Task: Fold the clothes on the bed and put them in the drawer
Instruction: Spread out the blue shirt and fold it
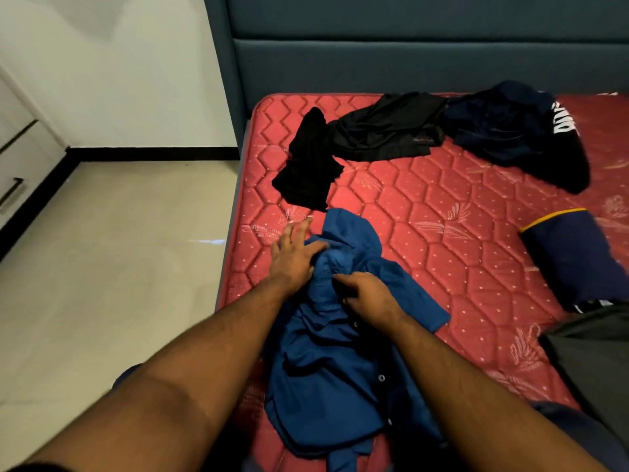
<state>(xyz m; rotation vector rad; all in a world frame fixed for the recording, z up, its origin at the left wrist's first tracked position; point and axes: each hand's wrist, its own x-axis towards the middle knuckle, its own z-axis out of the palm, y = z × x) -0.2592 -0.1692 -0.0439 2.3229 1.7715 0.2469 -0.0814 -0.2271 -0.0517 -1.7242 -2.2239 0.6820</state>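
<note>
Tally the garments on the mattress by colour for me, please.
Blue: 1, the buttoned shirt under both hands.
Black: 2, the small garment and the larger one beside it.
Navy: 2, the printed garment and the yellow-trimmed folded one.
Dark grey: 1, the garment at the right edge.
Total: 6

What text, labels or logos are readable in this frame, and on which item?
White block letters on the sleeve of the navy garment at the far right: partly folded under, cut off, not readable as a word.
Blue button shirt under the left hand and right hand: no text visible.
Black garments, red mattress: no text, only a leaf pattern on the mattress.
</note>
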